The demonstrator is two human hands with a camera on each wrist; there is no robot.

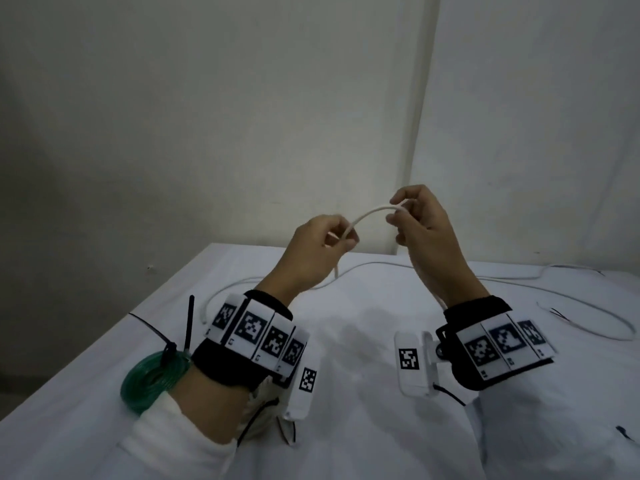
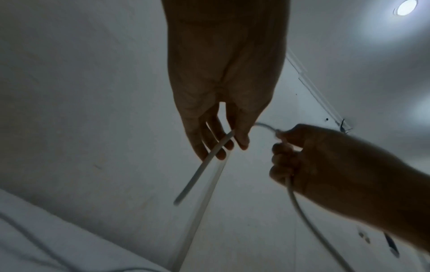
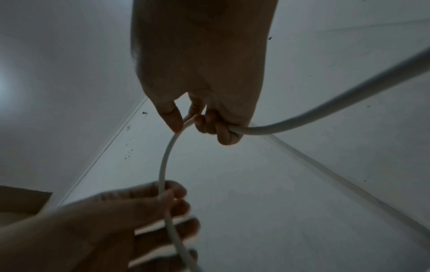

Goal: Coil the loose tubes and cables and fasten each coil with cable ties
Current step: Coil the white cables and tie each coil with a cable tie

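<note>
While raised above the bench [image 1: 381,341], both hands arch a white cable [image 1: 372,213]. Left hand [image 1: 311,244] and right hand [image 1: 420,220] pinch it, fingers curled. A tied green tube coil [image 1: 149,379] lies at the left edge.

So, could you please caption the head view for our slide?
Both hands, left hand and right hand, bend a thin white cable above the white table.

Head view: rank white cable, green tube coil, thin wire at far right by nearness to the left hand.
1. white cable: pinched in the left hand, arching to the right hand.
2. green tube coil: tied, near-left table edge, by the left wrist.
3. thin wire: far right on the table.
</note>
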